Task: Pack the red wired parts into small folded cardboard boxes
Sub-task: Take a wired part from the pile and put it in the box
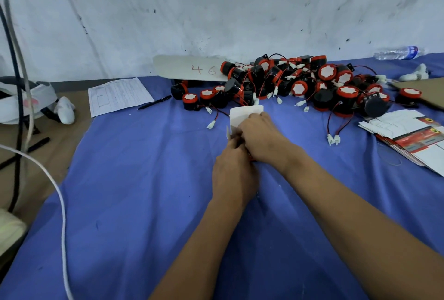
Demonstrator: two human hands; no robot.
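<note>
Box (245, 115), small, white card, top flap up with rounded corners, side flap sticking out left; held between both hands over the blue cloth (134, 179). Left hand (234, 174) curled round its lower part from below. Right hand (260, 138) laid over its front, fingers bent onto the flap; red edge showing under the right palm. Just beyond the hands, parts (298, 80) heaped: black drums, red rims, white faces, thin wires ending in white plugs. Right of the right hand, flat boxes (410, 131) stacked. Far left of the left hand, pen (155, 102) beside form (119, 95).
</note>
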